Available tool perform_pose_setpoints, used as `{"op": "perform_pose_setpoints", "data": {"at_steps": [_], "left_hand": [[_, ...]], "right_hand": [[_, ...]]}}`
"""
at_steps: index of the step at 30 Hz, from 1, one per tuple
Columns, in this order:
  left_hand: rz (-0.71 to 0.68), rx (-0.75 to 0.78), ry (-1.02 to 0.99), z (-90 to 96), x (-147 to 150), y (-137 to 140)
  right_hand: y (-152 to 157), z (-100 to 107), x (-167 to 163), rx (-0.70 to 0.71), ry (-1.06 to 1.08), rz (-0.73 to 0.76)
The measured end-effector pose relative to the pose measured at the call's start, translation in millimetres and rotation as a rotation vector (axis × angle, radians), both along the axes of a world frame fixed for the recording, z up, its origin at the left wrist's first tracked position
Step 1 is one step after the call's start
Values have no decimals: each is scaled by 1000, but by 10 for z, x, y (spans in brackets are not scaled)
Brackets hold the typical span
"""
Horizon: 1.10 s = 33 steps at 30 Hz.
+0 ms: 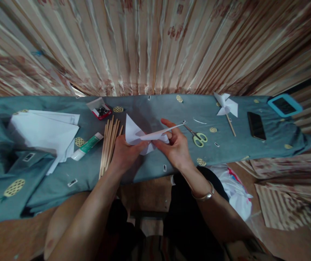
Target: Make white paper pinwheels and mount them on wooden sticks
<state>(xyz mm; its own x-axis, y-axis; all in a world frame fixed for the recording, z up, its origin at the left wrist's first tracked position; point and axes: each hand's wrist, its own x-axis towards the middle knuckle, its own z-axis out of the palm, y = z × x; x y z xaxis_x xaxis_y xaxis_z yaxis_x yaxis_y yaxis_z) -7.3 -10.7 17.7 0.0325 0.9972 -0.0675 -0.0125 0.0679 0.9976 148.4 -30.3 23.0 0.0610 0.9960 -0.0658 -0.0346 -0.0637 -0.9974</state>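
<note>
Between my two hands is a white paper pinwheel, its blades bent in toward the middle. My left hand is closed on its left side, the thumb pressing near the centre. From the right, my right hand pinches the paper close to the same spot, with the index finger raised behind a blade. Several thin wooden sticks lie just left of my left hand. Green-handled scissors rest on the cloth to the right of my right hand.
On the cloth-covered table lie white paper sheets, a green-and-white tube and an open red box of small metal pieces. Rightward are a pinwheel on a stick, a phone and a blue-framed tablet. A curtain hangs behind.
</note>
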Motion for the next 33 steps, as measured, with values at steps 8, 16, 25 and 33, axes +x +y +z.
{"op": "perform_pose_setpoints", "data": {"at_steps": [8,16,25,33], "left_hand": [[-7,-97,-20,16,-13,0],[-14,-65,-3,-9,-15,-14],[-29,-86,-2,21,-11,-15],[-71,-91,42,22,-38,-43]], "right_hand": [[22,14,58,-34,88,86],[14,3,81,-59,90,101],[-14,33,66,-37,54,77],[-40,36,40,-28,22,65]]}}
